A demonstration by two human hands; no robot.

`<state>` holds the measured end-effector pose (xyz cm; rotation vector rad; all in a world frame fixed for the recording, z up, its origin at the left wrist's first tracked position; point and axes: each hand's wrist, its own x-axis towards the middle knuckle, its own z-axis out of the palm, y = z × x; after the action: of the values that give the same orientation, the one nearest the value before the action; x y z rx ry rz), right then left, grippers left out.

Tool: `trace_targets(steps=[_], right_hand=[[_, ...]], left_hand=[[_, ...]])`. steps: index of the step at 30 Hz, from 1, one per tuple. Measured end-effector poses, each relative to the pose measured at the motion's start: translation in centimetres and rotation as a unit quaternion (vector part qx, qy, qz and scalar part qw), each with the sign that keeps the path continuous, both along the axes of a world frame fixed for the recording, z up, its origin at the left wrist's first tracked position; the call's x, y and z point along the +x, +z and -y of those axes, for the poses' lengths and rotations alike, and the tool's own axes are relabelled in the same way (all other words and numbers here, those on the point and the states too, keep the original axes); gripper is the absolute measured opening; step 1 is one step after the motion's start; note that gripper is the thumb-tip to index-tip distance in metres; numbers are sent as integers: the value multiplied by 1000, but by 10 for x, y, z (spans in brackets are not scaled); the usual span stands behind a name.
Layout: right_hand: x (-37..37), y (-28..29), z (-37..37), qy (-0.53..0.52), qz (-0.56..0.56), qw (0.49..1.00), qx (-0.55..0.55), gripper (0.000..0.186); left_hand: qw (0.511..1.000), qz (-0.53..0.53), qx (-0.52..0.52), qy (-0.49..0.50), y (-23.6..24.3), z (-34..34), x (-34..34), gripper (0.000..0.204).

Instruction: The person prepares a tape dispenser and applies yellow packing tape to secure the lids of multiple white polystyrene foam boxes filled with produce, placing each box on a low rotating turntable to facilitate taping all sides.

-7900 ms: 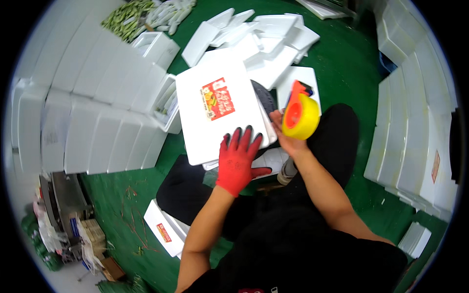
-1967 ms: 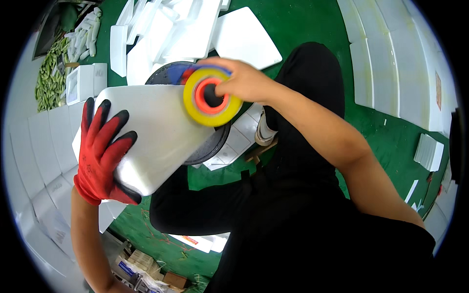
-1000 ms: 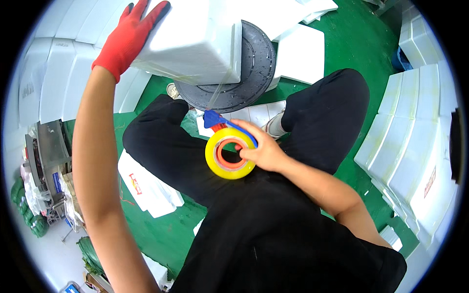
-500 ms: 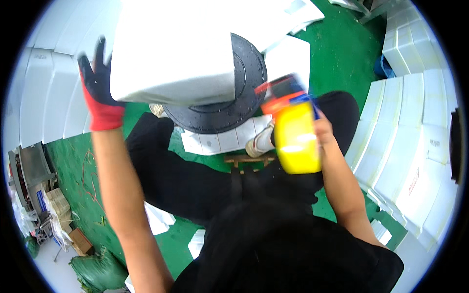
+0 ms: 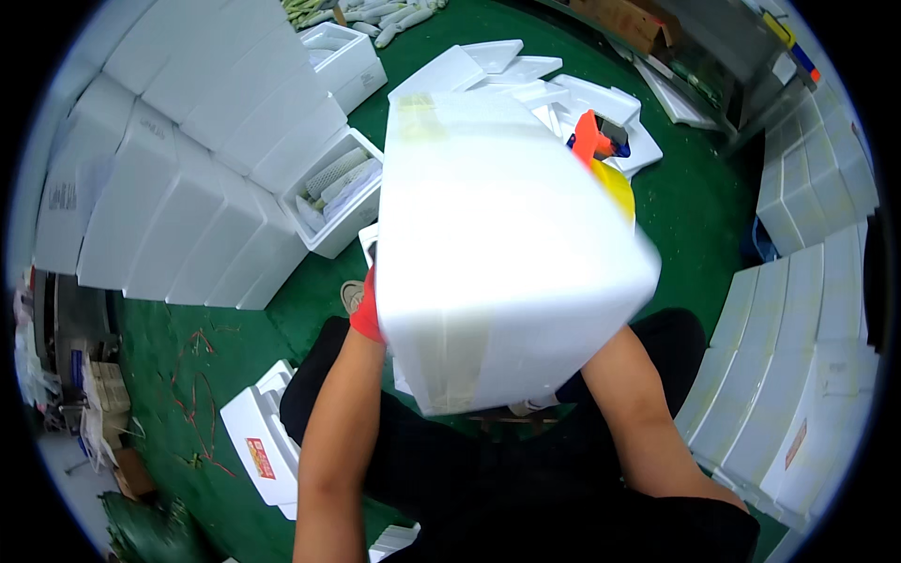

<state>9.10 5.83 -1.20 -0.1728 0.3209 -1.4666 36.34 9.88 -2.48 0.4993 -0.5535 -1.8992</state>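
A white foam box (image 5: 507,253) with strips of clear tape fills the middle in front of me, tilted and blurred at its right corner. My left hand (image 5: 367,314), in a red and black glove, holds the box's left side; its fingers are mostly hidden behind the box. My right forearm (image 5: 627,399) reaches up behind the right side, and the hand itself is out of sight. Past the box's right edge shows an orange and blue tape dispenser (image 5: 589,141) with a yellow roll, apparently in that hidden hand. The black turntable is covered by the box.
Stacked foam boxes stand left (image 5: 178,216) and right (image 5: 788,347). An open foam box (image 5: 333,192) holds netted produce. Foam lids (image 5: 526,70) lie beyond my box. A foam lid with a red label (image 5: 263,455) is by my left leg. Red string (image 5: 192,403) lies on the green floor.
The box has turned and tilted up toward me, covering the turntable. My left hand has moved right onto its side. My right hand with the tape dispenser has gone forward behind it. The view has shifted.
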Motion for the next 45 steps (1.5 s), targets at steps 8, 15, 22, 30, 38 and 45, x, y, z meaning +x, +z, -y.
trace_targets(steps=[8, 15, 22, 30, 38, 45], right_hand=[[-68, -67, -54, -79, -13, 986, 146, 47], [-115, -5, -137, -95, -247, 937, 230, 72], [-119, 4, -75, 66, -527, 842, 97, 66], [-110, 5, -238, 191, -570, 798, -42, 69], [-116, 10, -343, 87, -570, 816, 35, 70], [-96, -7, -357, 71, -368, 916, 143, 77]], left_hand=[[844, 498, -178, 91, 134, -8, -35, 91], [290, 604, -692, -269, 181, 60, -142, 84], [259, 555, -738, -285, 172, 63, -126, 100], [211, 673, -679, -201, 176, 55, -134, 99], [135, 956, -215, -145, 181, 97, -62, 66], [300, 778, -552, -20, 163, -77, -72, 63]])
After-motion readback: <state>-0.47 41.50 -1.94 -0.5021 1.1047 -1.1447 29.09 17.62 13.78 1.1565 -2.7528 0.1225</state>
